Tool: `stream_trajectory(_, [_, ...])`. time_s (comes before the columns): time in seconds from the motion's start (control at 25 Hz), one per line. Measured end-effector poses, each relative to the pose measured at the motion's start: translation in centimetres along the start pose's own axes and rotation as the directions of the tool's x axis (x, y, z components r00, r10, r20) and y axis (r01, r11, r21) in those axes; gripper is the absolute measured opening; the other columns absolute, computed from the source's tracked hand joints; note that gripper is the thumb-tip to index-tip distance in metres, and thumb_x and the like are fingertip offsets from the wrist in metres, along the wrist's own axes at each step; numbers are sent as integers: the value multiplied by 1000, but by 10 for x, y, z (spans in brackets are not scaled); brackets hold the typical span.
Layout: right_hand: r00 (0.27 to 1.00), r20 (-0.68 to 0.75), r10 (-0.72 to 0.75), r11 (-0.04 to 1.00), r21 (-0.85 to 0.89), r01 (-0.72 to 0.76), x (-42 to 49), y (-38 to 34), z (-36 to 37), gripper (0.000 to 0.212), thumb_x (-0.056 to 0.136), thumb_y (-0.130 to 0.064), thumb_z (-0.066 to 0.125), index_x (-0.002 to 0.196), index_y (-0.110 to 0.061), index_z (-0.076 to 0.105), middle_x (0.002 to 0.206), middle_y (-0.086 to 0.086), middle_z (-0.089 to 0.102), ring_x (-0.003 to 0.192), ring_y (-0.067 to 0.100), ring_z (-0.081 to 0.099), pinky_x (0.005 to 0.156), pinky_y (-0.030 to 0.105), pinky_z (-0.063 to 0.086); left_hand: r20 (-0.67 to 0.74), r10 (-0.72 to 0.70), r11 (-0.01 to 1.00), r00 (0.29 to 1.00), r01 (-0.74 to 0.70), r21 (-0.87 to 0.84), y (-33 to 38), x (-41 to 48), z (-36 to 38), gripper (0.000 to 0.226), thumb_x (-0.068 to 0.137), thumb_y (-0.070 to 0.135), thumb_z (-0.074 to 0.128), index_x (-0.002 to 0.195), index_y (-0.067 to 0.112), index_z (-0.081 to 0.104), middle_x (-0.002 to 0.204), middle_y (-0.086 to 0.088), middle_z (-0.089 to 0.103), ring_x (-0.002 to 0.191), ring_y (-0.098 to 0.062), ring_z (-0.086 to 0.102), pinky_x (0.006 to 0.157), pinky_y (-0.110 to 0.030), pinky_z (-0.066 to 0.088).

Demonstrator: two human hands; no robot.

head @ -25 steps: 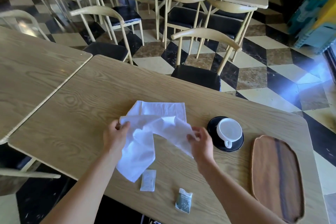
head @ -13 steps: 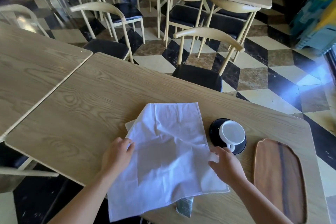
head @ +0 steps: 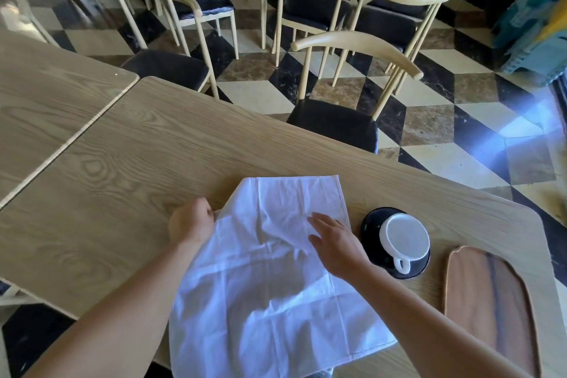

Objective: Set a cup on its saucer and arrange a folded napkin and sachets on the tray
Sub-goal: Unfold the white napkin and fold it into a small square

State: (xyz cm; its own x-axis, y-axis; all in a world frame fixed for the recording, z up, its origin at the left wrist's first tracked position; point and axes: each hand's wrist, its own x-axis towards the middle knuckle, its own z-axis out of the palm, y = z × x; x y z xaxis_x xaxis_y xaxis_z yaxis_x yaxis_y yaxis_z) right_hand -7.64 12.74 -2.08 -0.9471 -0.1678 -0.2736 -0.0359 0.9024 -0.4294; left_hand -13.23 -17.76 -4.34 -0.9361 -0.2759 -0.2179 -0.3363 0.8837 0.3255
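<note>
Napkin (head: 270, 279): white cloth spread open and wrinkled on the tabletop (head: 129, 169), near edge hanging over the front of the wood. Far edge straight and flat, roughly midway across the surface.

Left hand (head: 190, 221) at the cloth's far-left corner, fingers curled, grip closed on the napkin edge. Right hand (head: 333, 239) flat on top of the cloth near its right side, palm down, fingers spread, grip open and holding nothing, only pressing. Both forearms bare, reaching in from the bottom of the view, the right one crossing over the cloth's right corner.

Saucer (head: 369, 225): black, round, just beside the napkin's right edge, apart from the right hand. Cup (head: 404, 239): white, upright on the saucer, seen from above, handle pointing toward the near side.

Tray (head: 491, 310): dark wood, long and rounded, to the right of the saucer, near but not touching it, bare on the visible part, lower end cut off by the frame.

Sachets: not visible anywhere on the bare wood; cannot tell whether under the cloth.

Second table (head: 46, 95) butted against the left side, narrow seam between the two. Chair (head: 352, 77) with pale curved back and black seat beyond the far edge, more chairs and tables behind, on a chequered floor (head: 460, 120) of black, cream and brown tiles.
</note>
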Motion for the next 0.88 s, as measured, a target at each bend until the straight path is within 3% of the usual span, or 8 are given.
stream_trajectory(0.2, [995, 103, -18, 989, -142, 33, 36, 8, 18, 49, 101, -44, 39, 149, -33, 33, 164, -13, 16, 151, 13, 11, 114, 40, 30, 13, 226, 940, 974, -222, 261, -20, 18, -1, 9, 83, 10, 61, 79, 2, 57, 84, -18, 62, 71, -39, 64, 55, -42, 47])
stream_trajectory(0.32, [999, 37, -19, 977, -211, 26, 46, 14, 27, 53, 101, -46, 39, 152, -36, 25, 165, -12, 10, 152, 14, 6, 119, 36, 18, -42, 167, 937, 985, -145, 319, -37, 62, -17, 6, 81, 1, 60, 82, -4, 56, 79, -29, 63, 75, -46, 65, 62, -50, 50])
stream_trajectory(0.52, [996, -75, -44, 962, -273, 22, 64, 15, 30, 54, 99, -46, 43, 150, -39, 26, 164, -7, 16, 152, 20, 10, 120, 40, 21, -218, 207, 930, 954, -123, 347, -38, 134, -40, 8, 79, -13, 55, 81, -6, 53, 77, -35, 58, 70, -50, 62, 58, -54, 49])
stream_trajectory(0.6, [995, -87, -45, 960, -278, 20, 73, 17, 27, 54, 98, -46, 46, 149, -39, 29, 164, -5, 18, 151, 21, 12, 120, 42, 23, -234, 206, 942, 950, -128, 309, -34, 144, -40, 11, 79, -14, 55, 81, -3, 55, 78, -33, 59, 71, -49, 62, 58, -53, 49])
stream_trajectory(0.68, [995, -91, -35, 967, -253, 11, 82, 16, 19, 52, 96, -44, 52, 145, -36, 37, 162, -1, 22, 149, 23, 16, 117, 43, 29, -231, 171, 973, 958, -128, 191, -36, 148, -32, 11, 83, -7, 58, 93, -3, 59, 91, -32, 61, 85, -49, 60, 71, -54, 49])
stream_trajectory(0.8, [994, -108, 13, 989, -145, -28, 86, 14, 3, 51, 94, -38, 60, 141, -24, 46, 158, 2, 32, 143, 24, 27, 109, 44, 40, -131, 14, 990, 991, -33, -139, -39, 134, -30, 44, 86, 11, 68, 124, -6, 51, 119, -34, 54, 114, -47, 49, 97, -50, 39])
stream_trajectory(0.88, [987, -161, -9, 997, -78, -4, 65, 16, 0, 52, 92, -35, 63, 140, -22, 49, 154, 0, 39, 138, 24, 34, 103, 43, 46, -149, 69, 978, 986, -97, -187, -44, 98, -30, 54, 86, 17, 69, 132, -3, 48, 121, -30, 53, 117, -44, 47, 102, -49, 36])
